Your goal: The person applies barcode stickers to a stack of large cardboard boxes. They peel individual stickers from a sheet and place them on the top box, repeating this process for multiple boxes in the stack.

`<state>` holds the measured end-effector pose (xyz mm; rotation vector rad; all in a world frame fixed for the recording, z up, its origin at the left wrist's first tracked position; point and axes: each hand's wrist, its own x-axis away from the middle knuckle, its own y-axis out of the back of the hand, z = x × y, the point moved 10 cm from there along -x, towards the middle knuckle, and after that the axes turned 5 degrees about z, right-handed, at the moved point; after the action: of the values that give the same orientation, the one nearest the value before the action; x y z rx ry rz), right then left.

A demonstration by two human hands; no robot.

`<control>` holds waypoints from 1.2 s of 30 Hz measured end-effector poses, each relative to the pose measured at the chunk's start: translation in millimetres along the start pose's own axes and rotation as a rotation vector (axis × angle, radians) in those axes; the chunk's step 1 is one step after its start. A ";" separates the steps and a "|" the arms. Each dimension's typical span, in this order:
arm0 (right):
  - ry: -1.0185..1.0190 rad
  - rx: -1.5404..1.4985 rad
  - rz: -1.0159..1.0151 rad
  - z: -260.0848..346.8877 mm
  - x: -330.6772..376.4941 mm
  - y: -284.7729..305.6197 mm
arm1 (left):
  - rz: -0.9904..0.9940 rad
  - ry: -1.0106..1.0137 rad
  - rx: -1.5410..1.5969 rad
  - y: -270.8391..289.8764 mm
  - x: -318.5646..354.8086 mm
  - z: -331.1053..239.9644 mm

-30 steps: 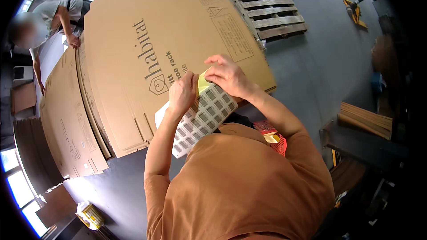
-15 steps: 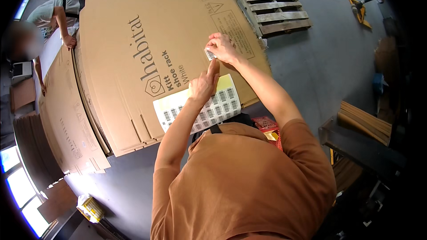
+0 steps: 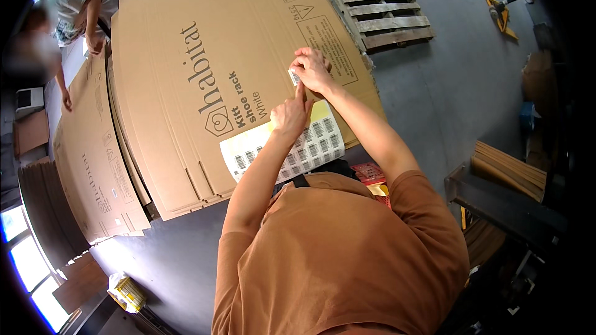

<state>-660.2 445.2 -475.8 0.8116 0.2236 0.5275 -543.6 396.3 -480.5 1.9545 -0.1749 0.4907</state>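
A flat brown cardboard carton [image 3: 167, 87] with dark print lies before me, on top of a stack. My right hand [image 3: 312, 69] is bent over it, thumb and fingers pinching a small white barcode label [image 3: 293, 77] at the carton's surface. My left hand [image 3: 290, 113] has its index finger stretched out to the label's lower edge, with the other fingers curled and nothing visible in them. Under my left hand and wrist lies a sheet of barcode labels [image 3: 320, 142], white with a yellowish bare strip along its far edge. My left forearm hides part of the sheet.
A second carton stack [image 3: 93, 155] stands at the left, where a co-worker's hand [image 3: 95, 44] rests near its far end. A wooden pallet [image 3: 379, 9] lies on the floor at the far right. A red crate [image 3: 369, 174] sits beside my waist, and a dark metal beam [image 3: 496, 195] at right.
My left hand has shifted slightly right, its finger still at the label. The sheet appears a little further right. The co-worker has straightened and lifted a hand off the left carton.
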 end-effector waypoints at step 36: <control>-0.039 -0.944 0.024 22.9 202.7 93.3 | -0.148 0.010 1.436 35.4 166.0 156.6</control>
<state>-513.0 590.9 -389.8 -0.0955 -0.0821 0.5619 -364.8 256.7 -437.1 3.3100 0.4724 0.5824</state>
